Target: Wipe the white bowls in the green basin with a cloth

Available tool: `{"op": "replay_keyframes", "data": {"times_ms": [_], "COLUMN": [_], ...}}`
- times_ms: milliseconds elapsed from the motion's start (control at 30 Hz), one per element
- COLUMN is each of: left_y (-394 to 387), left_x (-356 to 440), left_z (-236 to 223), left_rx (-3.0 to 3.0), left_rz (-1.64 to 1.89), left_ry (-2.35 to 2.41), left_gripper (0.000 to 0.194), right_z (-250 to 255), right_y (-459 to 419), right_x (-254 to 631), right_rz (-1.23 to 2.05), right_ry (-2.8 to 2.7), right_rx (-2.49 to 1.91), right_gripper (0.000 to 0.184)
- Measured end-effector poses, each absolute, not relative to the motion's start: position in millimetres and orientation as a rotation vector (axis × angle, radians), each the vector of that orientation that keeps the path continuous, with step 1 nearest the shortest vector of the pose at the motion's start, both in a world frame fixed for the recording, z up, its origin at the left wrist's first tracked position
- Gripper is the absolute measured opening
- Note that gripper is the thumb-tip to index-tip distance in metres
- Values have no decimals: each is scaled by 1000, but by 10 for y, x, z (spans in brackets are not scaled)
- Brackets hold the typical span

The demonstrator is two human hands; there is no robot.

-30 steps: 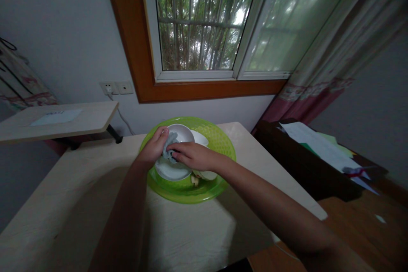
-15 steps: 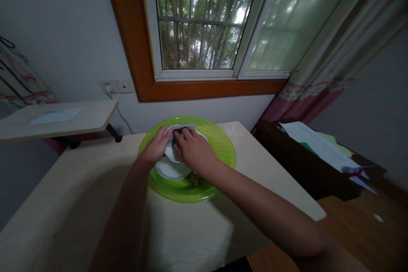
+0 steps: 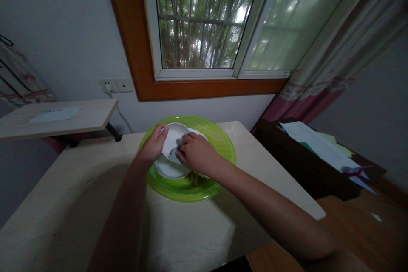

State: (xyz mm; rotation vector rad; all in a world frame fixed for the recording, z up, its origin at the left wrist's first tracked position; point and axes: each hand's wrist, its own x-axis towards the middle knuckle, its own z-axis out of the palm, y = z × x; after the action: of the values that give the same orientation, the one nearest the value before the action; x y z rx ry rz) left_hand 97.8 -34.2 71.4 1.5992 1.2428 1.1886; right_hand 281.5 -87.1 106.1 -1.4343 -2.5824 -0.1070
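Note:
My left hand (image 3: 153,143) grips the left rim of a small white bowl (image 3: 174,135), thumb on the inside, and the bowl is tilted toward me. Bunched in my right hand (image 3: 195,149) is a grey cloth (image 3: 174,153), pressed against the inside of the bowl at its lower right. Below the bowl, a white plate (image 3: 172,170) lies in a green plastic basket (image 3: 225,148). Another white dish (image 3: 200,133) is partly hidden behind my right hand. Small yellowish wooden pieces (image 3: 194,177) show under my right wrist.
The basket stands on a pale wooden table (image 3: 188,229) against the wall below a window (image 3: 207,21). A raised shelf (image 3: 92,114) is at the left. Papers (image 3: 321,146) lie on a dark surface at the right, near a curtain (image 3: 306,89).
My right hand and the cloth have moved from the bowl's upper rim down to its lower right inside. The bowl's inside now shows more, with my left hand still on its rim.

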Motion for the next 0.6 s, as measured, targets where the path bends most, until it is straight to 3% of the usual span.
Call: {"op": "replay_keyframes", "data": {"times_ms": [300,500,600], "left_y": [-352,-363,-357], "left_x": [1004,1022,995], "left_z": [741,761,755], "left_rx": [1672,1652,1637], "left_rz": [1178,1167,1159], "left_ry": [1249,1248,1253], "left_gripper": [39,39,40], "right_z": [872,777,776], "right_y": [-745,-830,-849], "right_x": [2700,2673,2698], "right_rz": [479,482,462], "right_ry": [-2546,-2461,-2481], "right_rx": [-967,-874,-858], "right_gripper": [36,67,67]}}
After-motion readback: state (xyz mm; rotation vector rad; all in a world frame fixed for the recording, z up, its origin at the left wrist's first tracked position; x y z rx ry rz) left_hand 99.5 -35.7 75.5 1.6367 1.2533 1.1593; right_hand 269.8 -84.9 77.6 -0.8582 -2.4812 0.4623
